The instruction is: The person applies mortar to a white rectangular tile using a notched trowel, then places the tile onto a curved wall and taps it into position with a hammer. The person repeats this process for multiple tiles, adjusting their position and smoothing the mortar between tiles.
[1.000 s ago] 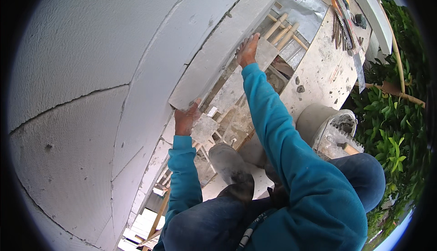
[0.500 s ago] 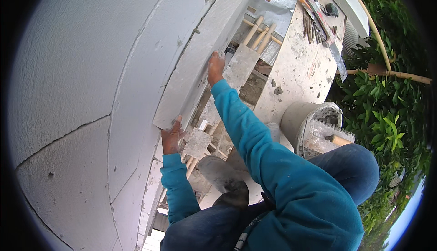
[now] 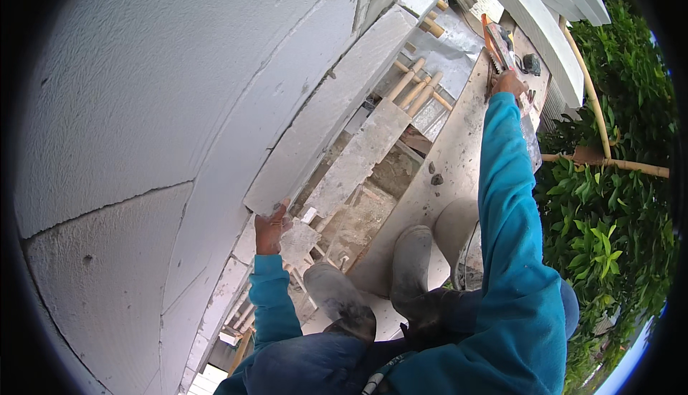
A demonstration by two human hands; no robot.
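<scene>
The left grip (image 3: 271,229) is unclosed, its fingers laid against the near end of a long pale block (image 3: 333,101), which lies along the edge of a large pale wall (image 3: 143,108). The right grip (image 3: 509,83) is well to the right of the block, down on a cluster of hand tools; whether its fingers are closed around one cannot be told. An orange tool handle (image 3: 490,33) shows beyond this hand, and a silver blade (image 3: 531,141) runs out below it. These lie on a stained board (image 3: 451,141), across a gap from the block.

A round grey bucket (image 3: 456,224) is on the board, right of the block's near end and well apart from it. The teal right sleeve (image 3: 512,216) covers most of the bucket, so its contents cannot be made out. Two dusty boots (image 3: 411,255) are nearer the block than the bucket is. In the gap just right of the block are a flat slab (image 3: 362,151) and bamboo poles (image 3: 416,90). Green leaves (image 3: 609,244) fill the area farthest right of the block.
</scene>
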